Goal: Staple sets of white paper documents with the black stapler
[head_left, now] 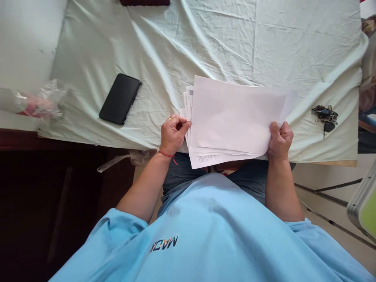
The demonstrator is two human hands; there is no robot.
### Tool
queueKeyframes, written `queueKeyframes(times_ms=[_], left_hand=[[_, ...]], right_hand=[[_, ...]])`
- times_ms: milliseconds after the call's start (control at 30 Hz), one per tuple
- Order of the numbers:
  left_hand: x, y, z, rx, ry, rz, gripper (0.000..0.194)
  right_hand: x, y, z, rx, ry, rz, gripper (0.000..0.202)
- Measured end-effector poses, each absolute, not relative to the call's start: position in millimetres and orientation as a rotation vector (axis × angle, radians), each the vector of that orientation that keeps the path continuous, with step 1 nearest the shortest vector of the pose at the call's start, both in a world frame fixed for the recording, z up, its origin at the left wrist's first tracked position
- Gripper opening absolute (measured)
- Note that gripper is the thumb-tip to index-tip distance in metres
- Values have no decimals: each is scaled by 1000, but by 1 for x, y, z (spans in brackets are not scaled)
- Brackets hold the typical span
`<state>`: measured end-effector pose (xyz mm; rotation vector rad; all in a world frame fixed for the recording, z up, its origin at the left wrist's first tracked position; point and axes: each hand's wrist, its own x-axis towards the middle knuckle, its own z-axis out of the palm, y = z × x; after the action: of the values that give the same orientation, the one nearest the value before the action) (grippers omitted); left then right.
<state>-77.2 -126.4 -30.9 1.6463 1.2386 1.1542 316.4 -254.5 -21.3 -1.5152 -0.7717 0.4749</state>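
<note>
A stack of paper sheets (232, 117) lies over the near edge of the table, directly before my body. The top sheet shows a blank white face, while printed text peeks out on lower sheets along the left and near edges. My left hand (174, 133) is closed on the stack's left edge, thumb and fingers pinching the sheets there. At the opposite side my right hand (280, 141) grips the right edge, its thumb on top of the paper. The sheets are slightly fanned, not squared, and hide part of the tablecloth.
A pale wrinkled cloth (164, 47) covers the table. On it, a black phone (120, 98) lies to the left and a bunch of keys (325, 116) to the right. Clear plastic wrapping (44, 102) sits at far left. A green-topped metal-edged object (366, 203) stands at lower right.
</note>
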Motion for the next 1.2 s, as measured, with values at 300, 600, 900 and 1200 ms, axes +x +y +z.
queueKeyframes(times_ms=[300,600,900,1200], left_hand=[[-78,-126,-27,1606,1244,1184,77],[-76,-127,-17,1656,1222,1114,65],[-72,-127,-26,1576,1215,1164,80],[-76,-125,-46,1502,1203,1256,87]], right_hand=[[322,-256,-26,-1620,-852,520,65],[320,-254,-14,-1558,-836,570,60],[324,-257,-10,-1526,-849,658,57],[325,-257,-13,-1532,-862,657,59]])
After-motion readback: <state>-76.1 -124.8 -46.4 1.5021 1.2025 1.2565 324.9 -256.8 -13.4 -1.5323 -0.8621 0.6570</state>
